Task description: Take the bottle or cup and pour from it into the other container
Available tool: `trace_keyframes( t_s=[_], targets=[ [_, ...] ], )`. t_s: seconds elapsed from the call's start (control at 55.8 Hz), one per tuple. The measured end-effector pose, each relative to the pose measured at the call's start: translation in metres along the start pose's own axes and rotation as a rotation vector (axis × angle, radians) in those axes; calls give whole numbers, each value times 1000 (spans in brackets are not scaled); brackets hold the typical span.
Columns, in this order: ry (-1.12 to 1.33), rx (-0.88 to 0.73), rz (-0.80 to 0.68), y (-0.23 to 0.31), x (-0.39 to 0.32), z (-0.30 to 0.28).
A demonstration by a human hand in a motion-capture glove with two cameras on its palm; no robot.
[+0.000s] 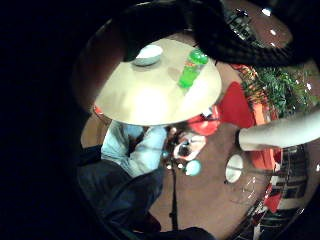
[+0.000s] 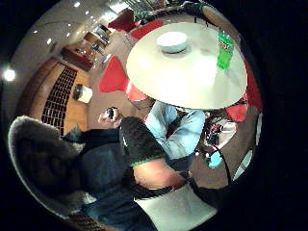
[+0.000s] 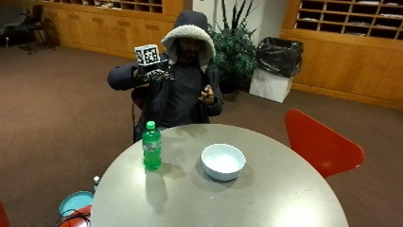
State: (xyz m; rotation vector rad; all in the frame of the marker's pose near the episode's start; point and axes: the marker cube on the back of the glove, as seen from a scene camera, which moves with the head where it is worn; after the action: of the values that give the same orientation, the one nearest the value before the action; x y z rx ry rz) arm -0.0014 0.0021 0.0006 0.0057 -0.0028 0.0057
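Bottle (image 3: 151, 146) upright on table (image 3: 264, 203), gloved hand (image 3: 153, 74) raised

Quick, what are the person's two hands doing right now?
Gloved right hand: raised, holding nothing; fingers cannot be told.
Bare left hand: raised at chest, holding a small dark thing.

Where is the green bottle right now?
In the outside view the green bottle stands upright on the round table, on the person's right-hand side, beside the white bowl but not touching it. The gloved right hand is raised, away from it.

No legible text on anything.
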Motion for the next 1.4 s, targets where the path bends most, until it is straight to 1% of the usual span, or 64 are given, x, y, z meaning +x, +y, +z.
trace_keyframes(
  t_s=[0.143, 0.215, 0.251, 0.269, 0.305, 0.323, 0.377, 0.412, 0.466, 0.538, 0.628, 0.664, 0.699, 0.735, 0.825, 0.843, 0.879, 0.915, 0.95, 1.004, 1.058, 1.076, 1.13, 1.166, 1.219, 1.291, 1.309, 1.327, 1.363, 1.399],
  targets=[
    [8, -3, 42, -2, 3, -1],
    [19, 53, 177, -9, 4, 1],
    [25, 49, 184, -9, 7, 1],
    [28, 56, 213, -12, 9, 1],
    [33, 93, 312, -21, 13, 1],
    [34, 94, 310, -23, 17, 1],
    [28, 13, 125, -13, 30, -2],
    [22, -14, 72, -12, 38, -3],
    [17, 1, 94, -15, 48, -3],
    [19, 57, 221, -19, 61, 0],
    [6, 15, 166, -22, 86, 1],
    [4, 65, 185, -32, 97, 3],
    [2, 143, 251, -45, 107, 6],
    [-4, 175, 292, -51, 115, 8],
    [-51, 1, 201, -40, 136, 10],
    [-57, 2, 188, -42, 141, 11],
    [-66, 57, 195, -51, 151, 16],
    [-81, 118, 256, -60, 159, 23],
    [-106, 114, 300, -64, 166, 28],
    [-140, 81, 256, -67, 179, 37],
    [-155, 176, 173, -83, 198, 52],
    [-162, 200, 176, -88, 203, 57],
    [-198, 186, 282, -99, 212, 68],
    [-219, 182, 285, -105, 219, 76],
    [-251, 194, 243, -117, 231, 89],
    [-298, 330, 72, -143, 250, 113],
    [-325, 336, 73, -147, 251, 118],
    [-366, 315, 121, -150, 250, 122],
    [-465, 234, 285, -156, 245, 128],
    [-536, 184, 382, -165, 242, 133]
  ],
)
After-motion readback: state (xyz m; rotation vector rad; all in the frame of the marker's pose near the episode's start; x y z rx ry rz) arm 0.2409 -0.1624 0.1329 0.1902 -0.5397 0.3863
